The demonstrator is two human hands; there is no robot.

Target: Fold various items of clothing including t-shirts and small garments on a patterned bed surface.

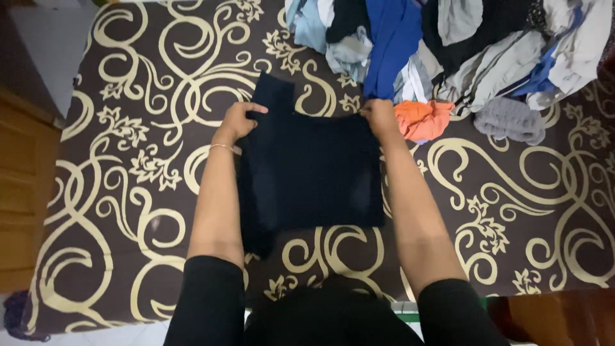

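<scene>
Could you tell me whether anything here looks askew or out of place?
The dark garment is not squared: a flap sticks out past its far left corner by the left hand. The orange cloth lies loose, apart from the clothes pile.

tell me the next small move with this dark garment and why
Probably fold the far edge toward the body. Both hands, left hand and right hand, grip the top corners of the dark navy garment, which lies flat on the patterned cloth, partly folded, with one narrow piece sticking out past the left hand.
</scene>
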